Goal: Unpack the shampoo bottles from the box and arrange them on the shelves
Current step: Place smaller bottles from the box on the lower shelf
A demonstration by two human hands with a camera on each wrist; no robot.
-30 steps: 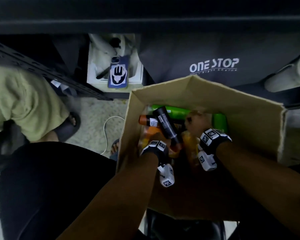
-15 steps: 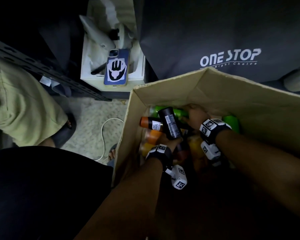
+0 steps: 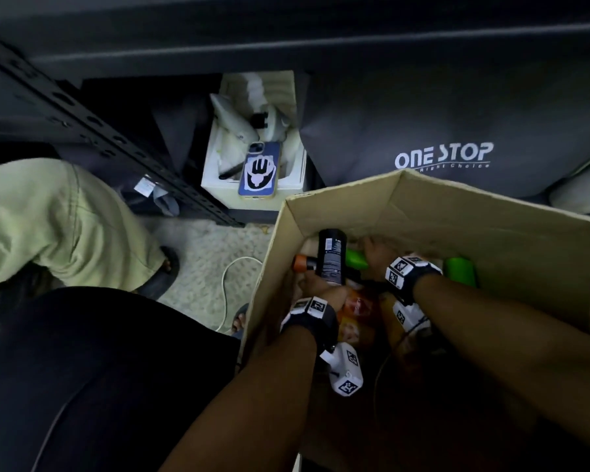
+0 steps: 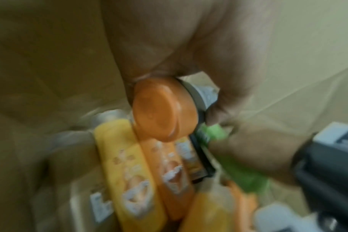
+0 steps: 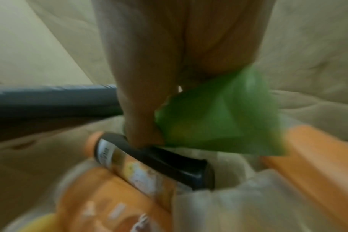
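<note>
An open cardboard box [image 3: 457, 212] holds several shampoo bottles. My left hand [image 3: 315, 287] grips a black bottle [image 3: 331, 260] and holds it up near the box's left wall. Its orange cap [image 4: 165, 109] faces the left wrist camera. My right hand [image 3: 377, 255] is deeper in the box, with fingers curled round a green bottle [image 5: 218, 117]. Another black bottle with an orange cap [image 5: 153, 160] lies under that hand. Yellow and orange bottles [image 4: 125, 157] lie on the bottom, and a second green bottle [image 3: 460, 270] rests at the right.
A white box with a phone [image 3: 259, 168] on it stands beyond the carton. Beside it is a dark "ONE STOP" bag [image 3: 443, 155]. A black shelf upright [image 3: 92, 131] slants at the left. Another person in light green [image 3: 48, 219] crouches there, and a white cable [image 3: 232, 267] lies on the floor.
My left hand has lifted the black bottle higher and more upright, toward the box's far left corner. My right hand stays on the green bottle. The head view has shifted.
</note>
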